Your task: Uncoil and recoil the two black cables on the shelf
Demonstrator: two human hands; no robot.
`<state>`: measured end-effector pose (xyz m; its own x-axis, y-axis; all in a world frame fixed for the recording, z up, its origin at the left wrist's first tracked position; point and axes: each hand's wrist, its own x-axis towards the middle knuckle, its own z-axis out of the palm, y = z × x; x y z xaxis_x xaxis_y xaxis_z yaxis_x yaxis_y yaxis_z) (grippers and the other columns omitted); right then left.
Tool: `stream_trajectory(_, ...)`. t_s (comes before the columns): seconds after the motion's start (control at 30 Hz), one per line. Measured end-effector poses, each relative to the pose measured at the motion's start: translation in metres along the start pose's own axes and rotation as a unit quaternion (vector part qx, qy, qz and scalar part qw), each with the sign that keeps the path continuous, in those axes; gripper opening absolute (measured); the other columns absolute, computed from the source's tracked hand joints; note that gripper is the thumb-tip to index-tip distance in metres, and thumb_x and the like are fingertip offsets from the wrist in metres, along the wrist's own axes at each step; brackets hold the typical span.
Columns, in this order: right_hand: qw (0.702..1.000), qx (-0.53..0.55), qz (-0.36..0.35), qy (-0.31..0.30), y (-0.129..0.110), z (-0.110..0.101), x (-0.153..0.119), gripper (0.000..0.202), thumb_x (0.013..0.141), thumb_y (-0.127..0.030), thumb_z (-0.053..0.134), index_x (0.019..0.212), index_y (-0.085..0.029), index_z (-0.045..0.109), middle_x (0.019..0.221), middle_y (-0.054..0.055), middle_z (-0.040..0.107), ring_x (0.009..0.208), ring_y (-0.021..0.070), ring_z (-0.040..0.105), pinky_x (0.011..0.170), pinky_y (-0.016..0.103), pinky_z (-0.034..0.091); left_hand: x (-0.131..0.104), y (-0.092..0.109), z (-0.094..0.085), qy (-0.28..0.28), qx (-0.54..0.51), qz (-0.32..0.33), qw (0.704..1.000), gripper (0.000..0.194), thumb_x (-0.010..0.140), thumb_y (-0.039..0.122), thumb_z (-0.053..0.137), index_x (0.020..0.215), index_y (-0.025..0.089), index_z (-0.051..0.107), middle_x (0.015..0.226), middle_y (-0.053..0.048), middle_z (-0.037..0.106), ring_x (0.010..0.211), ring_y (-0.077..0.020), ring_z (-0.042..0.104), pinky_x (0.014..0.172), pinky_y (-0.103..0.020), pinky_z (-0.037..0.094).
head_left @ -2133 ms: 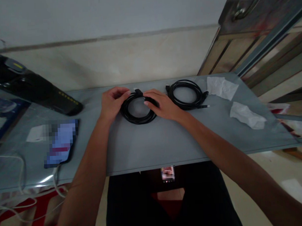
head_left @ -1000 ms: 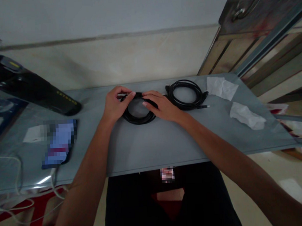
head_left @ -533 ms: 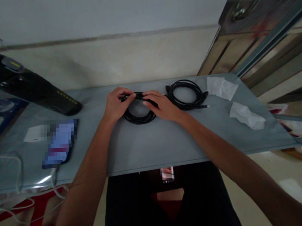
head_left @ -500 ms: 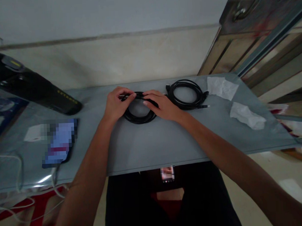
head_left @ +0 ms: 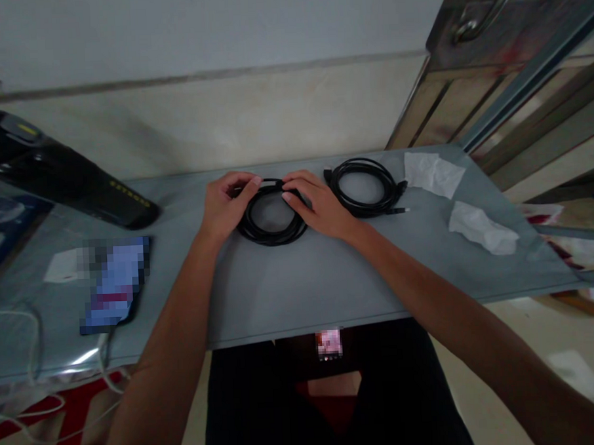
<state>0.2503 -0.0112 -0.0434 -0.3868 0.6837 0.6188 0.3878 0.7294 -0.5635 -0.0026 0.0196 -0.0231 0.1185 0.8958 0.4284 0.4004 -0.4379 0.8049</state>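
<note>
A black cable lies in a round coil on the grey table cover, between my two hands. At the coil's far left side, my left hand pinches a strand between thumb and fingers. My right hand grips the far right side, thumb below and fingers above. A short stretch of cable shows between the two sets of fingertips. Just beyond my right hand rests a second coiled black cable, its plug ends sticking out to the right; neither hand is on it.
Two crumpled white wrappers lie on the right of the table. On the left are a phone with a white cord and a black cylindrical device tilting in. A wall rises behind the table.
My left hand has shifted slightly left, away from my right hand. The strand between them now stands a little apart from the coil. The second coil has stayed put.
</note>
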Motion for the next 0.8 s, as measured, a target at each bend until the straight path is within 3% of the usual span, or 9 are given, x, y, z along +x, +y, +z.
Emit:
stream_trajectory(0.23, 1.0, -0.023, -0.005, 0.015, 0.0, 0.001, -0.001, 0.037, 0.121, -0.055, 0.046, 0.129, -0.026, 0.069, 0.138, 0.014, 0.068, 0.135, 0.0265, 0.066, 0.126, 0.052, 0.054, 0.001, 0.004, -0.006, 0.039, 0.026, 0.068, 0.997, 0.029, 0.103, 0.053, 0.078, 0.104, 0.024, 0.083, 0.108, -0.007, 0.084, 0.101, -0.0252, 0.078, 0.098, -0.041, 0.063)
stream_trajectory(0.4, 0.994, -0.1, 0.012, 0.037, -0.003, -0.012, 0.001, 0.032, 0.12, -0.047, 0.048, 0.137, -0.026, 0.066, 0.142, 0.016, 0.066, 0.14, 0.0294, 0.062, 0.129, 0.056, 0.051, -0.005, 0.025, -0.007, 0.115, 0.085, 0.147, 0.979, 0.026, 0.107, 0.051, 0.074, 0.103, 0.026, 0.078, 0.106, -0.007, 0.081, 0.105, -0.0274, 0.076, 0.104, -0.046, 0.059)
stream_trajectory(0.53, 0.974, -0.218, 0.051, 0.047, -0.01, -0.041, -0.015, 0.047, 0.115, -0.046, 0.057, 0.155, -0.021, 0.057, 0.16, 0.021, 0.058, 0.154, 0.0366, 0.054, 0.131, 0.061, 0.047, -0.039, 0.059, 0.003, 0.136, 0.092, 0.195, 0.967, 0.021, 0.113, 0.046, 0.07, 0.111, 0.026, 0.077, 0.112, -0.008, 0.081, 0.111, -0.0285, 0.075, 0.109, -0.049, 0.056)
stream_trajectory(0.67, 0.942, -0.319, 0.107, -0.008, -0.021, -0.074, -0.056, 0.067, 0.111, -0.052, 0.065, 0.164, -0.014, 0.051, 0.163, 0.025, 0.058, 0.153, 0.0442, 0.054, 0.128, 0.065, 0.048, -0.091, 0.083, 0.021, 0.066, 0.092, 0.215, 0.97, 0.016, 0.114, 0.036, 0.068, 0.122, 0.026, 0.077, 0.122, -0.009, 0.08, 0.12, -0.0284, 0.074, 0.113, -0.05, 0.058)
stream_trajectory(0.8, 0.914, -0.363, 0.154, -0.092, -0.028, -0.098, -0.093, 0.05, 0.112, -0.044, 0.066, 0.15, -0.012, 0.064, 0.144, 0.022, 0.071, 0.135, 0.0415, 0.066, 0.12, 0.057, 0.054, -0.125, 0.085, 0.04, 0.015, 0.106, 0.193, 0.975, 0.02, 0.114, 0.031, 0.064, 0.13, 0.025, 0.074, 0.126, -0.011, 0.078, 0.123, -0.0297, 0.072, 0.114, -0.053, 0.059)
